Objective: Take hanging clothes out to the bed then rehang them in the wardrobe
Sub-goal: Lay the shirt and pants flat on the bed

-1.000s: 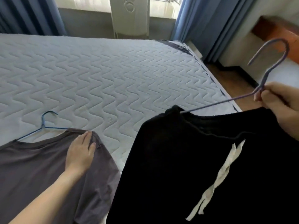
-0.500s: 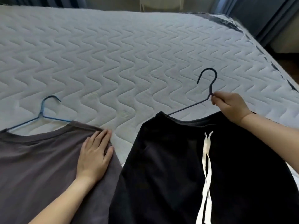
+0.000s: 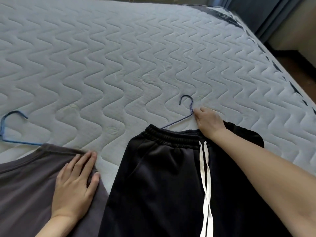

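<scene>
Black drawstring trousers (image 3: 162,185) with a white cord lie flat on the white quilted mattress (image 3: 136,57), hung on a dark blue wire hanger (image 3: 187,106). My right hand (image 3: 207,121) grips that hanger at the base of its hook, just above the waistband. To the left lies a grey T-shirt (image 3: 25,185) on a blue hanger (image 3: 10,124) whose hook points away from me. My left hand (image 3: 75,185) rests flat with straight fingers on the T-shirt's right shoulder.
The mattress stretches far ahead and to the left. Its right edge (image 3: 294,86) runs diagonally, with dark floor (image 3: 301,65) and a blue curtain (image 3: 253,12) beyond it.
My right hand lowered the black trousers and their hanger from mid-air down onto the mattress. My left hand flattened onto the grey T-shirt. The view tilted down toward the bed.
</scene>
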`<state>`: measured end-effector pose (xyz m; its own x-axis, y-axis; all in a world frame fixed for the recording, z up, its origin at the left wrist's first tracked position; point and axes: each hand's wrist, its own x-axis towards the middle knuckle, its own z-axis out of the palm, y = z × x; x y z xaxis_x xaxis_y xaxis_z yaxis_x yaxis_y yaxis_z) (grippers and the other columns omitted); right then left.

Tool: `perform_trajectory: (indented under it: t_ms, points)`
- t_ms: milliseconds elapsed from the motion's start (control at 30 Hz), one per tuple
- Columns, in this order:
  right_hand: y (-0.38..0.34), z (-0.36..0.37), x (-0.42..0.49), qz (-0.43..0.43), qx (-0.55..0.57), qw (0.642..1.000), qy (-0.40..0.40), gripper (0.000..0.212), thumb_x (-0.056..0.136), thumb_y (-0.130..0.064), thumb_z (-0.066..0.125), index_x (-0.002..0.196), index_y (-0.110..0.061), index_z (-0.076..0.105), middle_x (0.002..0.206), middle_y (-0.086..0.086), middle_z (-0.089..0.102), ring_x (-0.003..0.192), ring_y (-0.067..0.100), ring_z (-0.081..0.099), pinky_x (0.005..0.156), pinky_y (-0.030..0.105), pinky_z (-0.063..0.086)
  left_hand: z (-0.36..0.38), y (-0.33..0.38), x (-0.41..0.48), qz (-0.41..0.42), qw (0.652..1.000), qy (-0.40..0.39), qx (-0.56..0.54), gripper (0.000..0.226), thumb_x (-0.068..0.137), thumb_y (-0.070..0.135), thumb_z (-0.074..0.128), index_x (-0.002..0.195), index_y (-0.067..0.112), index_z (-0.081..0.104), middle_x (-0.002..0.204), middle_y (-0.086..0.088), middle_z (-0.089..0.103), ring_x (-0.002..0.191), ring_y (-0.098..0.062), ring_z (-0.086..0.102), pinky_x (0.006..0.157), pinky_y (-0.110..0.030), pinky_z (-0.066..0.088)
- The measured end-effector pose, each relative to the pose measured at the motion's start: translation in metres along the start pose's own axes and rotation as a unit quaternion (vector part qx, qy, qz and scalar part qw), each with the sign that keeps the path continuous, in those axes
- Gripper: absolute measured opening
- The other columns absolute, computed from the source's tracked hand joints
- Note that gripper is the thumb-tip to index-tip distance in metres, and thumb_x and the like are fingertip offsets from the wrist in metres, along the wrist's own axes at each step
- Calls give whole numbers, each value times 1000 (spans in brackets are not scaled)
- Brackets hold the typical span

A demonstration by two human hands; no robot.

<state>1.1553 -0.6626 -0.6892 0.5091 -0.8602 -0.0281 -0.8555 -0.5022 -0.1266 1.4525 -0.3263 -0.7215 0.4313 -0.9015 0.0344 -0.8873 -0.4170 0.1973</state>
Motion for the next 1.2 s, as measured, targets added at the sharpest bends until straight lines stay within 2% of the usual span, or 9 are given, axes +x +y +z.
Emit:
perform_trajectory:
  t_ms: [167,367,533,700,800,900,1000,1100,1200]
  points:
    - [-23,-25,-17,55,-103,993,-5,31,99,-19,37,127,-18,51,127,8,54,117,32,49,86,37,42,0,0,-2,5,1000,4,14,62,89,42,31,142,15,47,145,-6,50,136,-28,40,111,-43,26]
    - [-57,-97,-132,141,224,957,118,33,100,-28,41,121,-9,58,116,10,64,108,28,57,85,35,44,-38,11,8,-1,988,-140,63,58,96,39,32,148,14,37,154,-7,38,139,-29,38,112,-45,31]
    - [-72,-170,-258,116,287,942,130,32,99,-28,45,119,-10,62,107,2,68,101,17,61,88,26,46,-161,68,-12,-48,985,-65,-151,42,94,23,47,133,9,53,130,-18,59,118,-36,56,97,-44,43]
    - [-91,-215,-385,136,337,919,153,28,98,-25,47,113,-9,64,102,-2,67,92,10,60,85,25,49,-251,109,-133,-50,956,6,-288,27,95,23,49,117,13,61,106,0,64,90,-17,59,81,-28,43]
    - [-111,-196,-476,161,357,914,106,26,98,-21,49,114,-7,65,101,-4,64,94,13,61,87,30,50,-248,121,-243,-96,941,-15,-325,21,95,17,51,113,12,62,101,2,62,84,-13,57,76,-18,41]
    - [-128,-149,-563,236,378,895,-5,29,98,-24,49,120,-10,62,106,-4,63,98,13,60,91,36,50,-207,128,-350,-191,913,-121,-341,21,95,15,54,114,13,61,101,1,64,90,-16,61,73,-9,41]
    - [-139,-96,-641,309,375,863,-142,40,95,-35,52,132,-18,51,124,-5,56,112,13,54,98,34,46,-159,130,-436,-301,857,-244,-341,38,93,22,57,130,16,51,117,4,56,108,-17,59,90,-27,47]
    - [-148,-59,-692,367,439,794,-207,41,91,-34,61,129,-24,49,122,-8,56,116,13,55,97,31,47,-133,133,-480,-375,809,-262,-368,34,88,18,63,118,19,49,108,4,54,99,-13,59,91,-32,47]
    - [-159,-36,-712,369,474,773,-205,30,90,-28,64,117,-34,52,114,-13,63,109,10,60,90,28,49,-103,122,-502,-404,811,-264,-331,41,80,25,69,116,12,54,111,-8,56,102,-23,58,92,-39,49]
